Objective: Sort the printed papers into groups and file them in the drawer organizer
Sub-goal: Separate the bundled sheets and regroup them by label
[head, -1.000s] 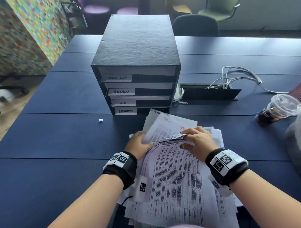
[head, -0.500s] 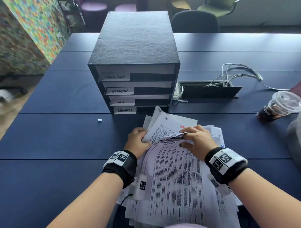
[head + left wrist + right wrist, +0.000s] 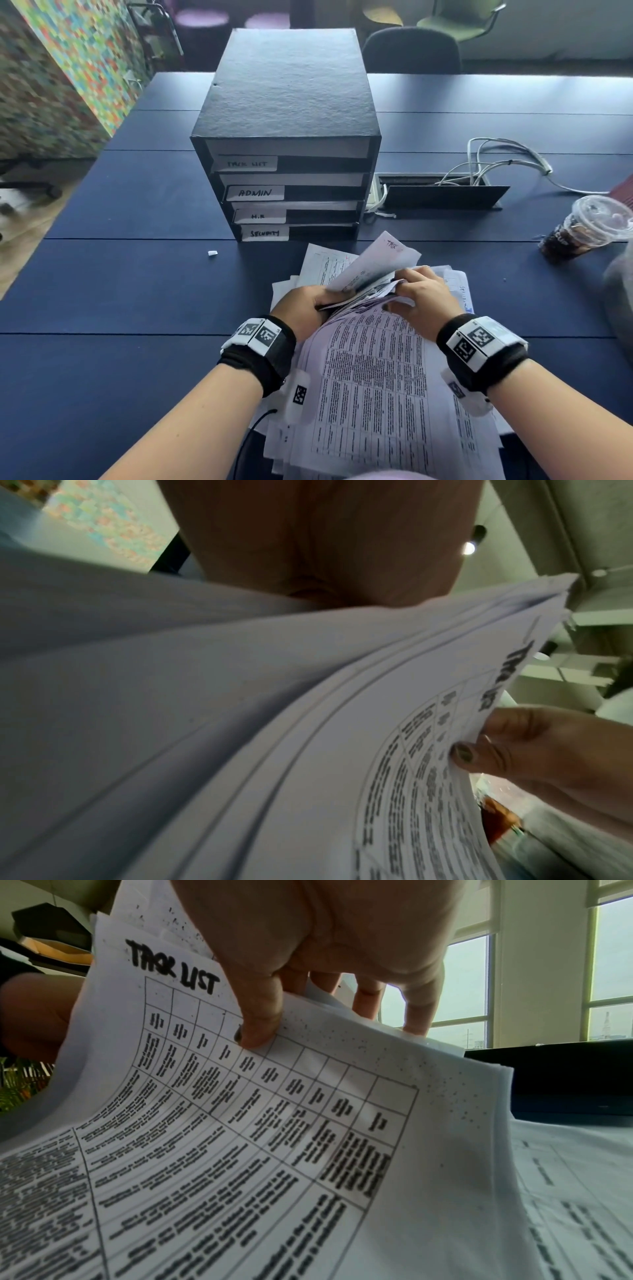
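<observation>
place: office | cues: long navy meeting table (image 3: 137, 291), labelled drawer organizer (image 3: 291, 137), desk chairs (image 3: 411, 51)

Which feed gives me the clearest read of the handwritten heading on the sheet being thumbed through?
The right wrist view: the sheet fills the frame and its heading reads TASK LIST, with the right hand's thumb on the grid. In the left wrist view that heading is edge-on and blurred. The head view shows only the fanned pile of papers from above.

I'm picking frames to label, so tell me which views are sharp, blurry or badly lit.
Head view: sharp in the middle, organizer labels readable, left edge smeared. Left wrist view: dim, left hand in shadow, nearest papers blurred. Right wrist view: "TASK LIST" heading readable, fine print soft, windows bright behind the right hand.
</observation>
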Motion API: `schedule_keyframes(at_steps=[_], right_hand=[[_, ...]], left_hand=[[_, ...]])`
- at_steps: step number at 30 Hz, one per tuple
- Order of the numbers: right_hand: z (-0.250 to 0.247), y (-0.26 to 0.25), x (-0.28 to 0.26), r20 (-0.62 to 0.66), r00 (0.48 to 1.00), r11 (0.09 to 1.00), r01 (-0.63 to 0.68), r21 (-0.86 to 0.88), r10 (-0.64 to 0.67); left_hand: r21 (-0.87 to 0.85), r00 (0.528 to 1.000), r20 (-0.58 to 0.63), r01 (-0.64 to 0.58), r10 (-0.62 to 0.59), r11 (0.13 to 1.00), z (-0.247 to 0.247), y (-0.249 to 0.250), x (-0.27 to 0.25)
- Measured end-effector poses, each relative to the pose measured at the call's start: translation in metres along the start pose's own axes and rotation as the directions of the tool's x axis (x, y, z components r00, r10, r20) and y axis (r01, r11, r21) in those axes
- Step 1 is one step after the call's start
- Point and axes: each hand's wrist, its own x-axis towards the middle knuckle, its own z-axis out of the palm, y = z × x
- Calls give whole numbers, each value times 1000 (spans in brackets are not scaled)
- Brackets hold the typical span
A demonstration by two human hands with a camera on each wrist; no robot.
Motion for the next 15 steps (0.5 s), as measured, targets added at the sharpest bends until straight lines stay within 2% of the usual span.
schedule_keyframes(at_steps=[3,6,9,12,15], right_hand=[[-2,-2,0,-62,997,999,47,-17,-48],[-10,-5,2,-87,992,996,83,-41,-87],[-21,-8,4,-50,996,995,67,-72,-71],[-27,-9,4,10,999,993,34,-113,-33],[-31,-10,3,46,999,989,22,-145,-16]], left_hand=[[64,999,-47,-14,17,998,1,1,-3],[-43,988,-151,-7,0,999,-2,3,-5],[-149,973,-231,-15,-20,989,-9,1,-6],[-350,920,-348,53,-182,935,-25,5,-11],[-382,882,-422,37,-210,923,-49,12,-16]])
